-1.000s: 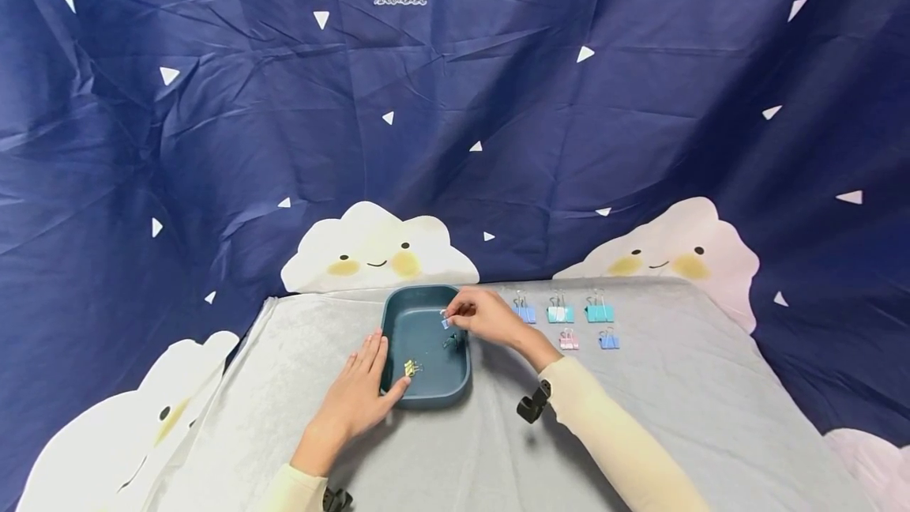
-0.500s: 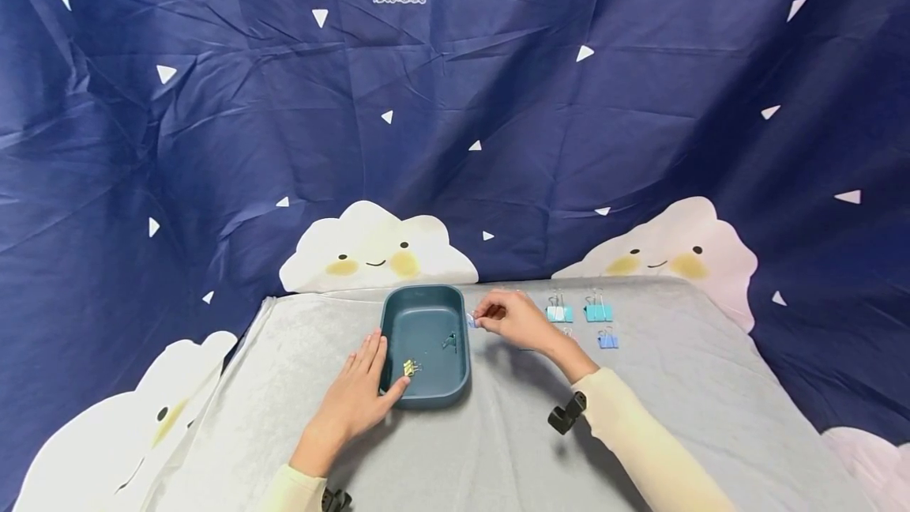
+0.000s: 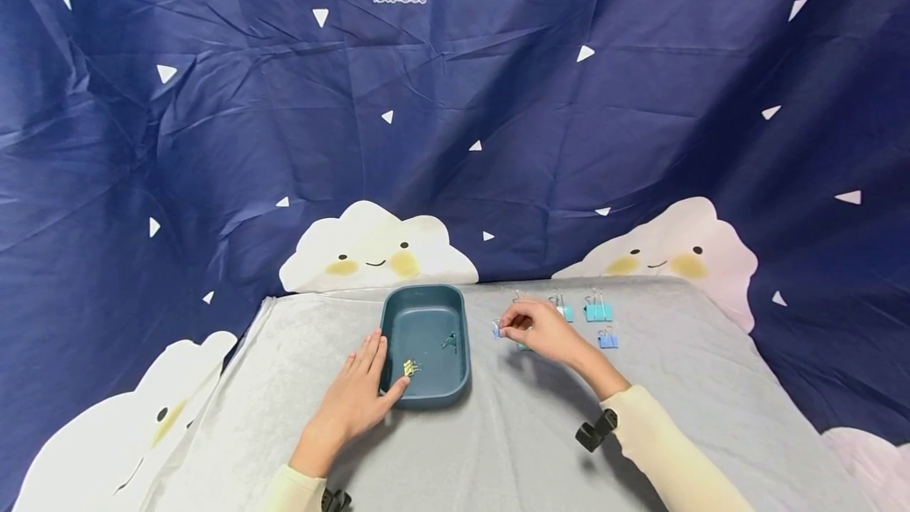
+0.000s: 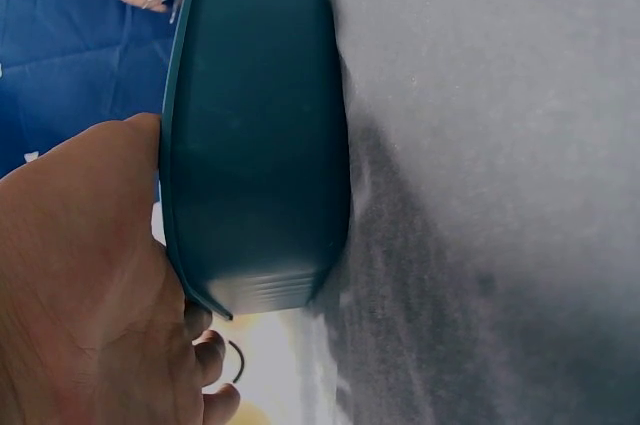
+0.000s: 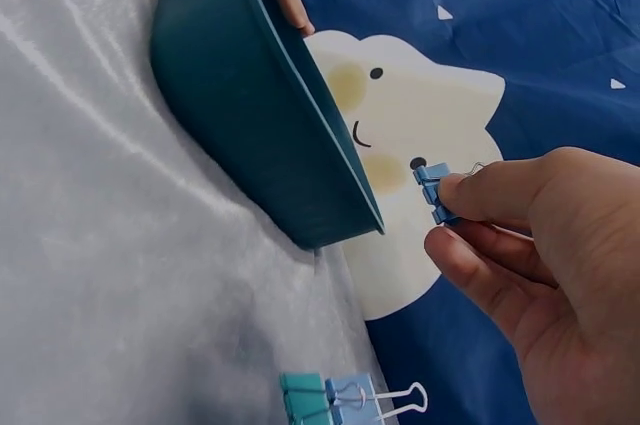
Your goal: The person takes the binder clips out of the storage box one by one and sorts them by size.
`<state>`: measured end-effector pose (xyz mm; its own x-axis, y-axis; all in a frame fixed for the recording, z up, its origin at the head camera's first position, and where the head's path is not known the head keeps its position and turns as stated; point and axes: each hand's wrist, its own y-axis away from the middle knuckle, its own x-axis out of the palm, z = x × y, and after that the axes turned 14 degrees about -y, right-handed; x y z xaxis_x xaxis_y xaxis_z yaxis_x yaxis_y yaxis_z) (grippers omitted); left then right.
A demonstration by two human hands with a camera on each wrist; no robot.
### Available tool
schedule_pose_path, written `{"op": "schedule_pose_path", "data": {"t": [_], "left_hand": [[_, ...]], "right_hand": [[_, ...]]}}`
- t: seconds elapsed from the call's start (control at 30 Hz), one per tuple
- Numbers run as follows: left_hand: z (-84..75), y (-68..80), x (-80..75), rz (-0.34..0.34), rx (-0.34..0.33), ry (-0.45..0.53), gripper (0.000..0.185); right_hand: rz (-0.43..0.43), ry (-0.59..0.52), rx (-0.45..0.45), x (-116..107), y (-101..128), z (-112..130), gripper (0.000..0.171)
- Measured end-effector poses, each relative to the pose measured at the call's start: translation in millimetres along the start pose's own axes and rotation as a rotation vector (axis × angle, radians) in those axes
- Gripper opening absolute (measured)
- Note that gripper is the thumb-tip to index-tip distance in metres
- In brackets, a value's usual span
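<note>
My right hand point(image 3: 543, 330) pinches a small blue binder clip point(image 3: 497, 329) between thumb and fingertips, over the cloth to the right of a dark teal bin point(image 3: 467, 370). The right wrist view shows that clip point(image 5: 433, 193) at the fingertips, its wire handle toward the palm. My left hand point(image 3: 355, 401) rests on the bin's left rim, fingers straight and thumb over the near corner. Within the bin lie a yellow-patterned binder clip point(image 3: 409, 368) and a dark green one point(image 3: 450, 340). In the left wrist view the left palm point(image 4: 90, 275) is against the rim.
Right of the bin stand a teal clip point(image 3: 599, 312), a white-and-teal clip point(image 3: 566, 313) and a small blue clip point(image 3: 607, 339). A green clip point(image 3: 524, 348) shows partly beneath the right hand. Behind the grey cloth point(image 3: 455, 457) hangs a navy curtain point(image 3: 455, 101).
My right hand has moved from above the bin's right side out to the right, carrying the blue binder clip. The left hand and the bin have stayed in place.
</note>
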<state>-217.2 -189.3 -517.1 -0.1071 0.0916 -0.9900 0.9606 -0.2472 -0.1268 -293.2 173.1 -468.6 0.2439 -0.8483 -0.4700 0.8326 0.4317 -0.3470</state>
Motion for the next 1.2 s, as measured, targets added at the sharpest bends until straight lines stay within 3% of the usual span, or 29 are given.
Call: {"op": "schedule_pose_path", "data": {"t": [0.3, 0.67, 1.2], "left_hand": [[-2.2, 3.5, -2.2, -0.033, 0.014, 0.004, 0.09], [-1.5, 2.1, -1.5, -0.012, 0.01, 0.002, 0.091], [-0.5, 1.1, 0.6, -0.002, 0.004, -0.003, 0.093]], "right_hand": [[-0.028, -0.001, 0.07, -12.5, 23.5, -9.0, 0.005], [-0.013, 0.022, 0.121, -24.8, 54.0, -21.4, 0.006], [-0.04, 0.121, 0.111, -9.3, 76.4, -49.9, 0.007]]}}
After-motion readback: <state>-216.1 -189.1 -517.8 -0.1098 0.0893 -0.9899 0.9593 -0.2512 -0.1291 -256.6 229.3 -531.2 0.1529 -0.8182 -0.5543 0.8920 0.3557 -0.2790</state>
